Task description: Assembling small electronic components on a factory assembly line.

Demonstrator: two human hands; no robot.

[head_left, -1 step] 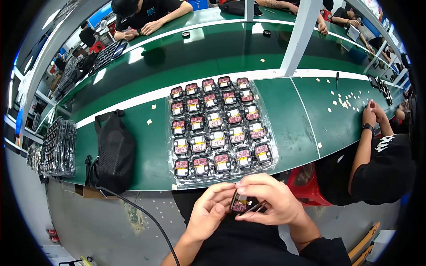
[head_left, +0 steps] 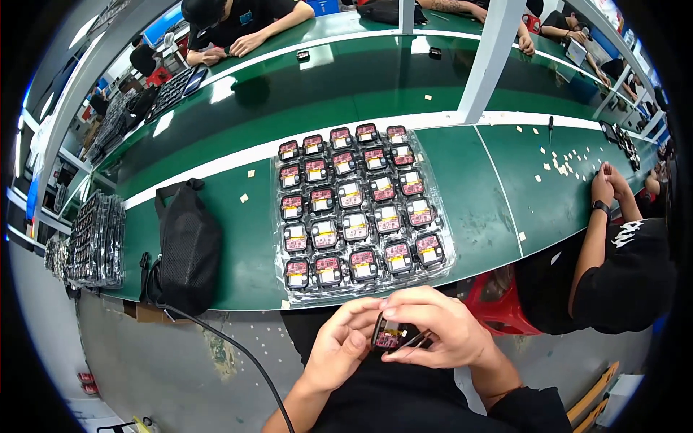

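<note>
Close to my body, in front of the table edge, my left hand [head_left: 338,345] grips a small black device casing [head_left: 390,336] by its left side. A reddish circuit board shows inside the casing, which is tilted. My right hand [head_left: 439,328] touches the casing's top edge with its fingers and also holds a pair of slim tweezers [head_left: 417,342], their tips close to the casing. My fingers hide part of the casing and the tweezers. Beyond my hands, a clear plastic tray [head_left: 297,294] holds rows of similar black casings with reddish boards and white and yellow patches.
A black bag [head_left: 189,249] lies left on the green table [head_left: 473,195], and a black cable [head_left: 238,346] hangs nearby. Stacked trays [head_left: 97,242] stand far left. At right a co-worker [head_left: 613,267] sits on a red stool [head_left: 499,299], near scattered pale pieces [head_left: 561,167]. A white post [head_left: 491,65] rises behind.
The whole view has shifted very slightly. My hands keep nearly the same pose, with the casing turned a touch between my fingers.
</note>
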